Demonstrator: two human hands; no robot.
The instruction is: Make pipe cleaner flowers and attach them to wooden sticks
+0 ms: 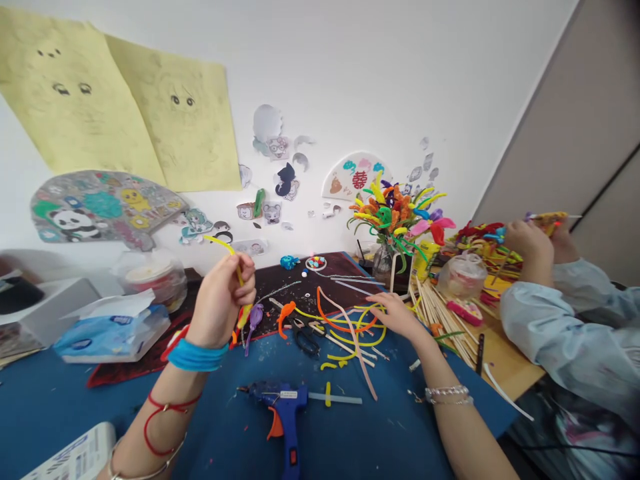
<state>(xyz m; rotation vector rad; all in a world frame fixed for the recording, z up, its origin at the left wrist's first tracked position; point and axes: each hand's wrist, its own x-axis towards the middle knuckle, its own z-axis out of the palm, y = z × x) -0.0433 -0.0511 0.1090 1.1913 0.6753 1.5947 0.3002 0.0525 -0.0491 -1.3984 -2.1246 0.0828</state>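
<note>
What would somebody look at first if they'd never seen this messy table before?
Probably the bright bunch of fuzzy flowers, standing right of the middle against the white wall. Next might come the blue glue gun with its orange trigger, lying at the front between the person's arms, and the left hand holding up a yellow stem.

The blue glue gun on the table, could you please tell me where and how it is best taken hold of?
I'd grip the glue gun by its handle, coming from the camera wearer's side: it seems to lie flat, handle pointing that way. The grasp could close just below the orange trigger, well clear of the nozzle at picture left.
</note>
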